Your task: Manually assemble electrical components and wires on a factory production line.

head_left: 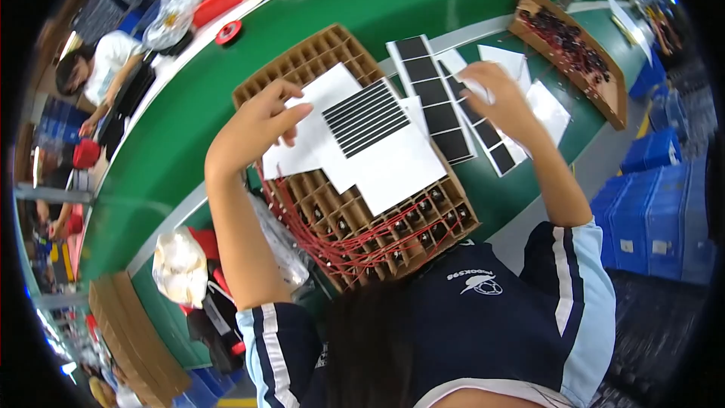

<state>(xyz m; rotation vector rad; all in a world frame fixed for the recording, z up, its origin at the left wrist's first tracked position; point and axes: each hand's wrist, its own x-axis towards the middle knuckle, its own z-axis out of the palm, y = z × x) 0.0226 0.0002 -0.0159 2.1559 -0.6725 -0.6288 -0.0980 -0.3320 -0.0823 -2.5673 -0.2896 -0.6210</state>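
Observation:
My left hand (260,125) hovers at the left edge of some white sheets (396,174), thumb and fingers apart, with nothing visible between them. One sheet carries a block of black stripes (366,117). These sheets lie across a cardboard box with divided cells (298,57). Red wires (340,249) with small dark ends fill its near cells. To the right, my right hand (506,102) is over a narrow strip with black rectangles (495,140), its thumb and fingers apart. Whether it touches the strip is hard to tell. A wider strip with black rectangles (429,98) lies beside it.
More white sheets (550,109) lie on the green table (453,0). A cardboard tray of dark and red small parts (570,49) stands at the far right. Blue crates (653,211) are stacked at right. A red tape roll (228,32) and a seated person (113,68) are at far left.

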